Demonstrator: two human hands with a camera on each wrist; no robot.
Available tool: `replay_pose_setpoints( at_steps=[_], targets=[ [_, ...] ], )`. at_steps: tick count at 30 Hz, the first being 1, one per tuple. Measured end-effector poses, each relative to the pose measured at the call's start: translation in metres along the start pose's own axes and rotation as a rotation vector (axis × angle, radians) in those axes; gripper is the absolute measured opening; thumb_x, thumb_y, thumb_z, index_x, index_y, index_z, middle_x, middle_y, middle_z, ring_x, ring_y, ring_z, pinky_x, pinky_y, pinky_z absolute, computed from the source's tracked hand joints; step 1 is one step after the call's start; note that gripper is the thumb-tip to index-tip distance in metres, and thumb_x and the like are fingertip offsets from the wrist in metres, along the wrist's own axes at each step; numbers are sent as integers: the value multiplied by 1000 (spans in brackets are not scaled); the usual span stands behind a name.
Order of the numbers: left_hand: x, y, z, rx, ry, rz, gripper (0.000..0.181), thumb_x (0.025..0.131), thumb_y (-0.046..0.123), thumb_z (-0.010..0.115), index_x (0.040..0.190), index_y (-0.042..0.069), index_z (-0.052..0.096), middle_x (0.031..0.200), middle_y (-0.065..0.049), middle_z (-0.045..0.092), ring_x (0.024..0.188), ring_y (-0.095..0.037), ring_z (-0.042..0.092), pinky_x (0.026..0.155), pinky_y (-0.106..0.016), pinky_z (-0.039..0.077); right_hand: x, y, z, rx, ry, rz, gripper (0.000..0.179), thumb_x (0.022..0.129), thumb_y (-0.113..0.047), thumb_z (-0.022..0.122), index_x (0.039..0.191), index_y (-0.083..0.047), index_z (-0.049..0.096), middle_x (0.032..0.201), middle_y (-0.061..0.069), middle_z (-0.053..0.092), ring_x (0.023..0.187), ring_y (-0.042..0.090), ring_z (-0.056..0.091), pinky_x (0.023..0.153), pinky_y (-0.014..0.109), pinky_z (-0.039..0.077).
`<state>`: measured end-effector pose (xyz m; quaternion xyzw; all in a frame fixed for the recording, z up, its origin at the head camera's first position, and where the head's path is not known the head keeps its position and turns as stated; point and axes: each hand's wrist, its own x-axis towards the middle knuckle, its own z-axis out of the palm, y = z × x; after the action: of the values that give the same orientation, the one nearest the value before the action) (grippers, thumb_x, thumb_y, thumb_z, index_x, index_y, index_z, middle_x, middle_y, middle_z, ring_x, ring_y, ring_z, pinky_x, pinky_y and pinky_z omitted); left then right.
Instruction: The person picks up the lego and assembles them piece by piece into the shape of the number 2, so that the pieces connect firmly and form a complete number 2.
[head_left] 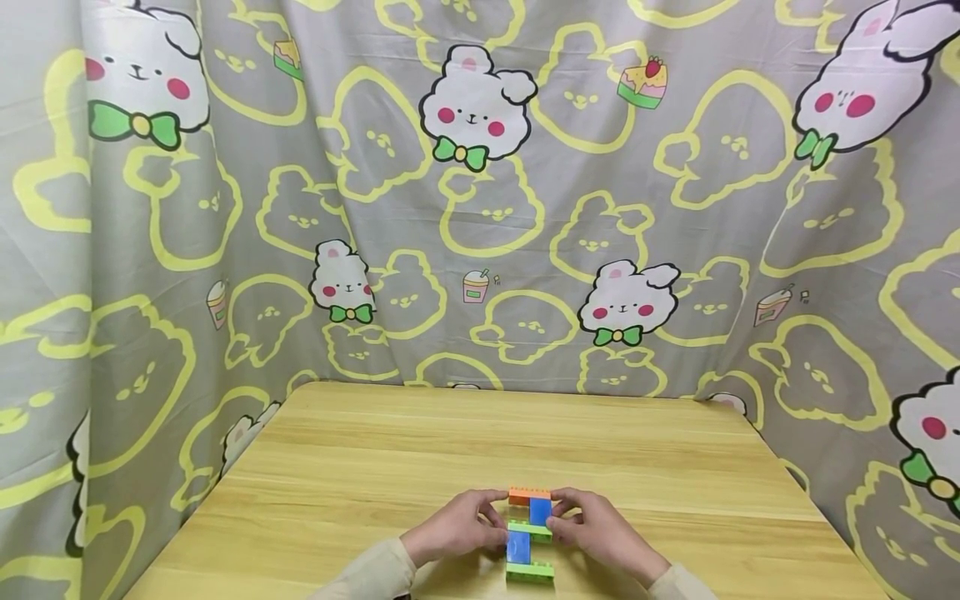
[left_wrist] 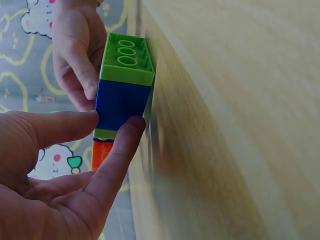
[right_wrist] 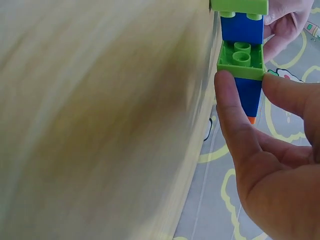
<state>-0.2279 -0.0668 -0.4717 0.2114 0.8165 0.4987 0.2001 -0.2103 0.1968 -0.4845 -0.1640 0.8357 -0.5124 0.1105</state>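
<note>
Several toy building bricks are joined in a zigzag: an orange brick (head_left: 529,492) at the far end, a blue brick (head_left: 540,510), a green brick (head_left: 529,530), a second blue brick (head_left: 517,547) and a green brick (head_left: 530,573) at the near end. My left hand (head_left: 459,527) pinches the nearer blue brick (left_wrist: 122,102) between thumb and finger; its other fingers reach toward the orange end. From the right side, my right hand (head_left: 596,529) pinches the joined bricks with thumb and finger at the middle green brick (right_wrist: 240,72). Whether the bricks touch the table is hard to tell.
The bricks are over the near part of a wooden table (head_left: 420,442). A grey curtain (head_left: 540,200) with rabbit and yellow outline prints hangs behind the table and along both sides.
</note>
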Motion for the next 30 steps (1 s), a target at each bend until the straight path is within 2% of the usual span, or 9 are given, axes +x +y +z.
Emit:
replay_pose_setpoints(
  at_steps=[16,25,30],
  targets=[
    [4,-2,1,-50,-16,-27,59,91,4,74,144,-6,50,94,-6,67,78,-24,72,77,-33,56,3,0,-1,-4,-23,10,56,99,-17,68,138,19,49,108,12,69,84,23,71,71,32,60],
    [5,-4,2,-49,-20,-27,59,90,3,73,143,-8,51,93,-6,68,77,-21,71,75,-29,55,5,1,-2,2,-39,29,55,100,-17,67,136,20,50,107,12,68,84,23,71,70,32,60],
    [7,-4,1,-51,-32,-36,58,90,2,73,143,-7,51,93,-7,68,80,-24,72,78,-34,57,5,2,-2,-2,-46,32,54,100,-17,67,135,20,51,107,12,68,84,23,71,70,32,60]
  ],
)
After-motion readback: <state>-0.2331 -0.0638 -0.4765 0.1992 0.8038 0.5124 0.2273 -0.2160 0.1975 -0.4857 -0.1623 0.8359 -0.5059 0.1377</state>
